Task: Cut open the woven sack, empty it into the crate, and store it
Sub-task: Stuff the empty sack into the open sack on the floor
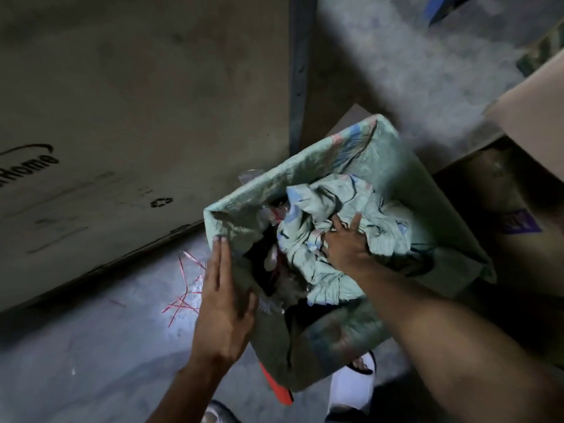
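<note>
A pale green woven sack (pixel 308 166) with pink and blue stripes is draped over a box-shaped crate, lining its rim. Only a red corner of the crate (pixel 276 389) shows at the bottom. My right hand (pixel 345 242) presses down into a crumpled bunch of the sack material (pixel 345 203) inside, fingers curled in the folds. My left hand (pixel 222 300) lies flat against the sack's left outer side, fingers straight and pointing up to the rim corner. Dark contents and clear plastic show in the gap between my hands.
A big cardboard box (pixel 122 117) stands at the left. More cardboard boxes (pixel 525 190) sit at the right. Red plastic strands (pixel 183 300) lie on the concrete floor. A grey metal upright (pixel 300 56) stands behind. My white-sandalled foot (pixel 354 389) is below the crate.
</note>
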